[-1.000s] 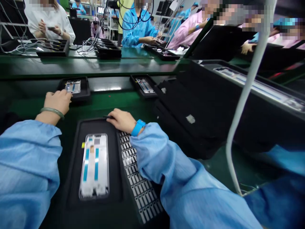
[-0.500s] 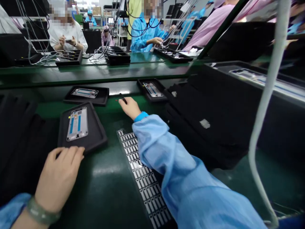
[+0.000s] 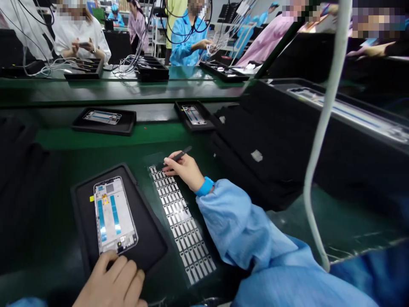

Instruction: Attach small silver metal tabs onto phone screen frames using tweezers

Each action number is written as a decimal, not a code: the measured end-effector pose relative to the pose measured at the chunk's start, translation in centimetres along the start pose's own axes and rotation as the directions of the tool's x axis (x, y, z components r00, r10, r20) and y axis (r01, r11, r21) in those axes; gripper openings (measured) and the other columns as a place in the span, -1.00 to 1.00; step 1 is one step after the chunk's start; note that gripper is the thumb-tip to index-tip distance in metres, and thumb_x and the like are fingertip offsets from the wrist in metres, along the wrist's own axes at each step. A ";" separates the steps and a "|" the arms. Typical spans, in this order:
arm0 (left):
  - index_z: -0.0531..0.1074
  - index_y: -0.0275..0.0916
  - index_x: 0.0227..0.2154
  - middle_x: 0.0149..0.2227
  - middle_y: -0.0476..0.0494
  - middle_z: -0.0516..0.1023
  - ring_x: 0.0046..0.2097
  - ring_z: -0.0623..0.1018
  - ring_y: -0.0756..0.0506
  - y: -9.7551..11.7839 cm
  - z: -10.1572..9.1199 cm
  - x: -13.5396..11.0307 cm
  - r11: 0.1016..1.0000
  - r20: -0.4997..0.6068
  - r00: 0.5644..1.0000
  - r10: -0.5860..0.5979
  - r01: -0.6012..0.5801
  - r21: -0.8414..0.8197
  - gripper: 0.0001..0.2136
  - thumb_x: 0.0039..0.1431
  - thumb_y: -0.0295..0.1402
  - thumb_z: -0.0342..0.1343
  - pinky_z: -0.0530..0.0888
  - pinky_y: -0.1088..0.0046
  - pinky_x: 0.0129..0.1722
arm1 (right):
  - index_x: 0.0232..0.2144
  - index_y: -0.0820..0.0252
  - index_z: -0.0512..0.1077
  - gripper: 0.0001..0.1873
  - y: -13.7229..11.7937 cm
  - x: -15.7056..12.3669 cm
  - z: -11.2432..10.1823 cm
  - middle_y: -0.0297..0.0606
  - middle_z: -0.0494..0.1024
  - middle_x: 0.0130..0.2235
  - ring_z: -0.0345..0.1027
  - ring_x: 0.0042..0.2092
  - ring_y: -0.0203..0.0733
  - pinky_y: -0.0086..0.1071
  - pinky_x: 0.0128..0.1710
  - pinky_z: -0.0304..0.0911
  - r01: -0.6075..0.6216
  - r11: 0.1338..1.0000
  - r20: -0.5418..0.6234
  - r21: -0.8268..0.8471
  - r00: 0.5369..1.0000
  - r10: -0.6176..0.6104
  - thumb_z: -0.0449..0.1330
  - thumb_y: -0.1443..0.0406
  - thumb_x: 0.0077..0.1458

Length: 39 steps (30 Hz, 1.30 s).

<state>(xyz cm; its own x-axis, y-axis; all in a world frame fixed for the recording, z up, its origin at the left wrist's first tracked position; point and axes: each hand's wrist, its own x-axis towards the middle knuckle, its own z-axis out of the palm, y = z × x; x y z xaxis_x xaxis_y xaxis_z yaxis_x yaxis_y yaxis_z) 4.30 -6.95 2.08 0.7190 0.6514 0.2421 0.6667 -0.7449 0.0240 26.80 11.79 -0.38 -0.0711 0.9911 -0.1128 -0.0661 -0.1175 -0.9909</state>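
Note:
My left hand [image 3: 113, 283] rests on the near edge of a black tray [image 3: 150, 243], fingers curled over its rim. In the tray lies a white phone frame [image 3: 113, 215] with blue strips. My right hand [image 3: 185, 169] is closed on black tweezers [image 3: 177, 156], whose tip sits at the far end of a long sheet of small grey stickers [image 3: 180, 226] lying beside the tray on the green table.
Two more black trays with phone frames [image 3: 104, 119] [image 3: 193, 115] lie farther back on the conveyor. A stack of black trays [image 3: 255, 162] fills the right. A white hose [image 3: 319, 140] hangs at right. Other workers sit across the line.
My left hand pulled the tray with the phone frame toward me. My right hand drew back from the conveyor edge to the top of the sticker sheet, tweezers still in it.

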 end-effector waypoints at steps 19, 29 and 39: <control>0.29 -0.22 0.03 0.14 -0.19 0.30 0.16 0.27 -0.18 -4.6 3.9 10.1 0.988 0.114 0.982 -0.151 0.154 -0.020 -0.64 0.26 -0.24 -0.21 0.11 0.02 0.12 | -0.42 0.19 0.30 -0.72 1.6 1.6 1.1 -0.34 0.49 -0.55 0.47 -0.50 -0.26 -0.44 -0.51 0.39 0.093 0.960 0.050 -0.263 0.995 -0.083 0.22 0.11 -0.04; 0.30 -0.23 0.02 0.13 -0.22 0.32 0.16 0.28 -0.18 -4.6 4.1 10.1 0.983 0.083 0.983 -0.162 0.168 -0.071 -0.65 0.25 -0.24 -0.18 0.02 -0.02 0.17 | -0.41 0.18 0.29 -0.72 1.9 1.8 1.1 -0.35 0.48 -0.57 0.48 -0.49 -0.21 -0.39 -0.49 0.41 0.074 0.950 0.006 -0.303 0.997 -0.076 0.21 0.11 -0.03; 0.31 -0.24 0.00 0.11 -0.24 0.33 0.15 0.29 -0.20 -4.8 3.9 10.3 0.975 0.098 0.979 -0.177 0.189 -0.121 -0.67 0.23 -0.28 -0.14 0.01 -0.08 0.17 | -0.46 0.21 0.31 -0.80 0.8 1.9 1.6 -0.38 0.45 -0.60 0.42 -0.57 -0.31 -0.52 -0.60 0.33 -0.039 0.995 -0.023 -0.093 0.999 0.037 0.25 0.24 -0.08</control>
<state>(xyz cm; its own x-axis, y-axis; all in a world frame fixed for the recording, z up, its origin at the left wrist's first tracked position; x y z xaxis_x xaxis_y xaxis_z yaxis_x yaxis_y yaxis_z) 9.33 3.90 0.65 0.6052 0.7841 0.1373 0.7618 -0.6205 0.1860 25.07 13.44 -1.22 -0.0504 0.9872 -0.1510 0.0293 -0.1497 -0.9883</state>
